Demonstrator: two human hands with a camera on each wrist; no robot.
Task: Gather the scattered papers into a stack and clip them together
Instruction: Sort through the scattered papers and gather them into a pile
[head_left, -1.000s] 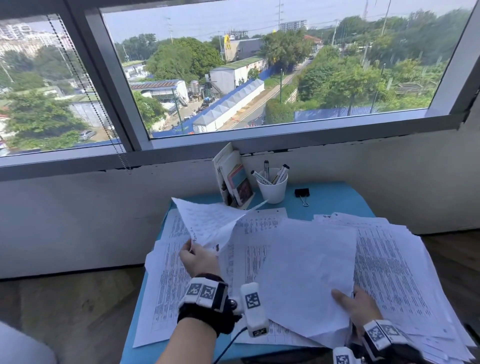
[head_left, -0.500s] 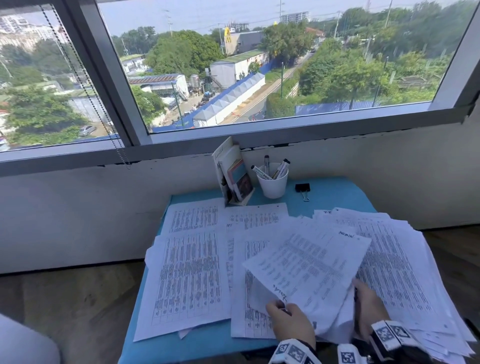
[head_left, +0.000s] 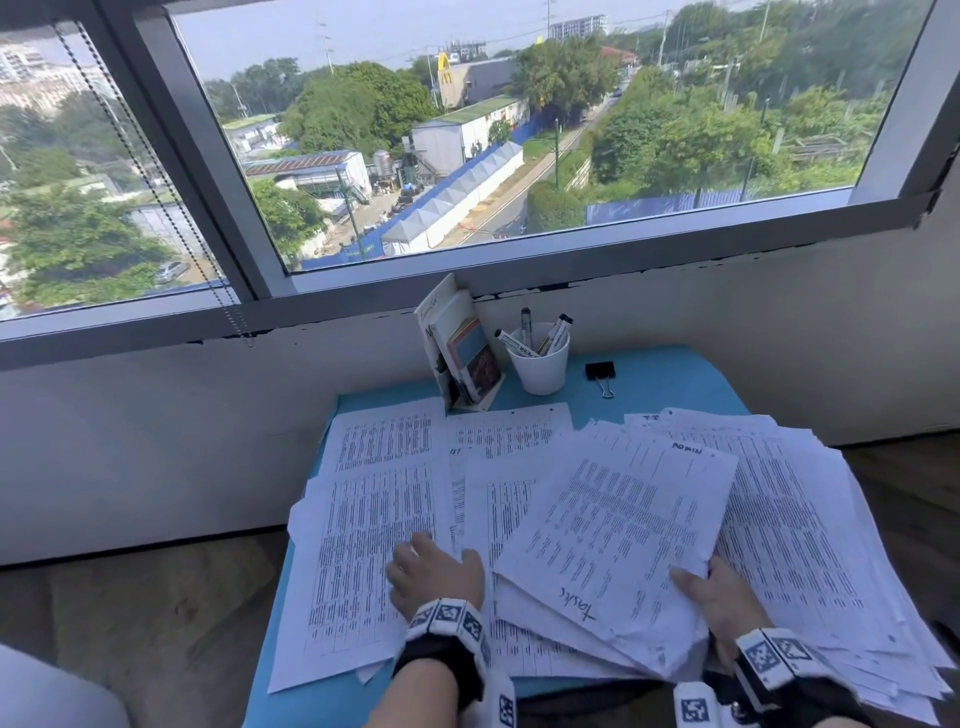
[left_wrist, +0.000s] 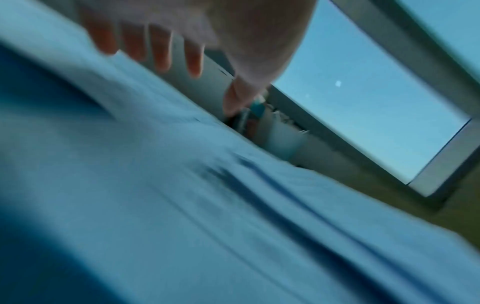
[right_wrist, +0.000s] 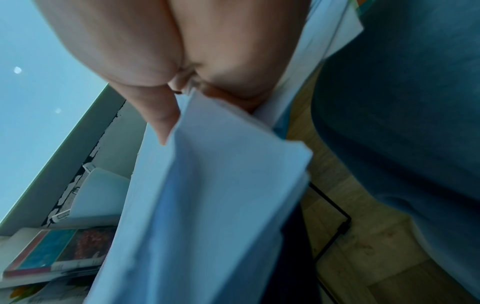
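Here, the right hand (head_left: 724, 603) pinches the near edge of a fanned bundle of white printed paper sheets (head_left: 623, 540), thumb on top and fingers curled out of sight beneath; the right wrist view shows the thumb (right_wrist: 155, 115) pressed onto the lifted sheets. The left hand (head_left: 434, 574) lies with fingers spread and nearly straight on the loose white printed sheets at the left (head_left: 363, 545), holding nothing; in the blurred left wrist view the fingertips (left_wrist: 161, 59) reach down to the paper. More white sheets sprawl in an untidy heap at the right (head_left: 810, 519), all of it covering a small blue table (head_left: 675, 374).

The paper looks light and limp, likely to slide sheet over sheet and to crease if grabbed mid-page; the safest hold is probably along an edge, thumb above and fingers below, squaring the bundle before clipping. The black binder clip (head_left: 600, 372) waits at the far edge, just right of a white cup of pens (head_left: 540, 364) and an upright holder of leaflets (head_left: 462, 353).

Half a second ago both hands met at the near edge of the held bundle; now the left hand has gone out to the left sheets. A second ago it was carrying a single sheet across, which has since joined the bundle.
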